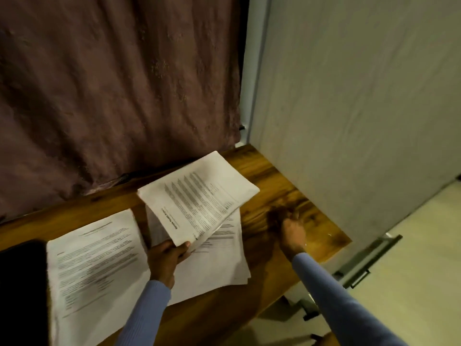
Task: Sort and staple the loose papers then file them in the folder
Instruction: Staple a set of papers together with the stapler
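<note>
**Papers part-sorted on desk; left hand holding a raised sheaf**

The maroon curtain fills the far left; its lower edge hangs against the back of the desk and hides what is behind it. A pale wall panel occupies the far right.

The wooden desk runs from near left to far right; its near left portion is cut off by the frame.

A stack of printed sheets lies flat at near left, text too blurred to read. A dark object at the left edge is cropped and cannot be identified. A second stack lies flat just right of the first, partly covered.

A raised sheaf of papers tilts above the second stack, lifted at its near corner.

The left hand pinches that near corner, thumb on top. The right hand hovers over bare desk to the right, fingers loosely spread, holding nothing; its fingertips are smeared by blur.
</note>
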A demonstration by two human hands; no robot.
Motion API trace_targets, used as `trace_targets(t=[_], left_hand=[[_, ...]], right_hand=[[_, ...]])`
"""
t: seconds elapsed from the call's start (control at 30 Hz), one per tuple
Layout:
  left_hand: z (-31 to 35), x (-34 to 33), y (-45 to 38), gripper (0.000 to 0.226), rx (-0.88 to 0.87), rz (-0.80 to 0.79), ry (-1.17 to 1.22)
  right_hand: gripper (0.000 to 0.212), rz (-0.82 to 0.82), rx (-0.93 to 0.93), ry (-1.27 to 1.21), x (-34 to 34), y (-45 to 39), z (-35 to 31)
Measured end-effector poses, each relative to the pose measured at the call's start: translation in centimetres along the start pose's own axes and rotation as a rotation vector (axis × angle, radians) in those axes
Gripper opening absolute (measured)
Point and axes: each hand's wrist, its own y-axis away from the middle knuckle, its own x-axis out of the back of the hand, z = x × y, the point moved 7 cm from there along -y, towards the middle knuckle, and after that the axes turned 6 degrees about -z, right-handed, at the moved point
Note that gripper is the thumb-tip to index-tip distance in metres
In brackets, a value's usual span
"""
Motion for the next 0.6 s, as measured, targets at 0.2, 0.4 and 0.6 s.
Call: trace_targets(t=[0.2,0.4,0.6], left_hand=[[-0.8,-1.4,0.2,0.031,0.033,-0.033,-0.012],[-0.4,-1.9,0.2,0.026,0.034,-0.022,-0.017],[0.6,-1.7,0.7,0.019,0.037,-0.015,-0.043]], right_hand=[[0.041,-0.058,-0.060,0.058,-0.3,1.1,1.4],[0.018,-0.105,0.141,-0.431,0.8,2.8,-4.7],[0.020,-0.824,0.000,-1.226,-2.9,8.7,-12.2]])
